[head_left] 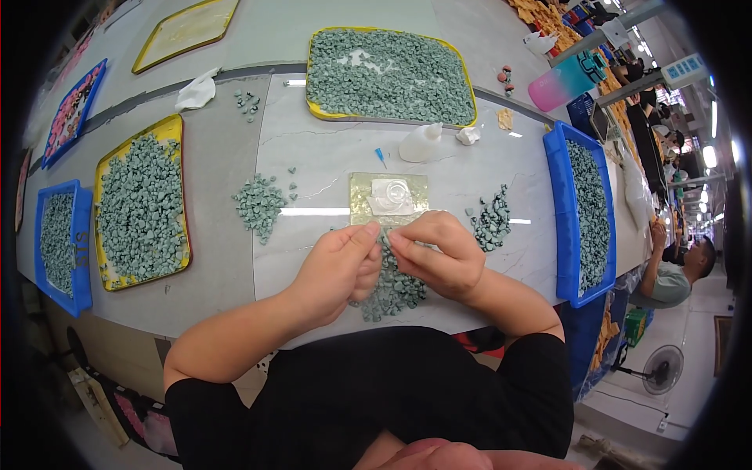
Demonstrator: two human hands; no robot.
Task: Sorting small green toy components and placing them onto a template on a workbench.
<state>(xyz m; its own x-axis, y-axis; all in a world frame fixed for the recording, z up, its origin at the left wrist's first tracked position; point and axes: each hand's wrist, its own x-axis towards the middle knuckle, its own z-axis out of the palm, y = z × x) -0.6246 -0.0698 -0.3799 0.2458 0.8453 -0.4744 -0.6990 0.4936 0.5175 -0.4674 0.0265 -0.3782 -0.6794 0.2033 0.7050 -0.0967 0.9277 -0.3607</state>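
Observation:
My left hand [338, 265] and my right hand [443, 252] meet fingertip to fingertip above a heap of small grey-green pieces [389, 294]. Both are closed in a pinch. What looks like one small green piece shows between the fingertips, mostly hidden by them. Just beyond my hands lies a translucent yellowish pad [359, 210] with a white patch [392, 197] on it, smeared with something glossy. Behind the pad rest a white squeeze bottle [421, 143] and a small blue dispensing tip [381, 157]. Smaller heaps of green pieces flank the pad, a left heap [260, 202] and a right heap [492, 219].
A yellow-rimmed tray [392, 74] full of green pieces stands at the back, another yellow tray [141, 211] at the left. Blue bins of pieces, a left bin [81, 251] and a right bin [562, 211], bound the table. A pink-and-teal bottle [565, 81] lies back right; another person [672, 274] sits beyond.

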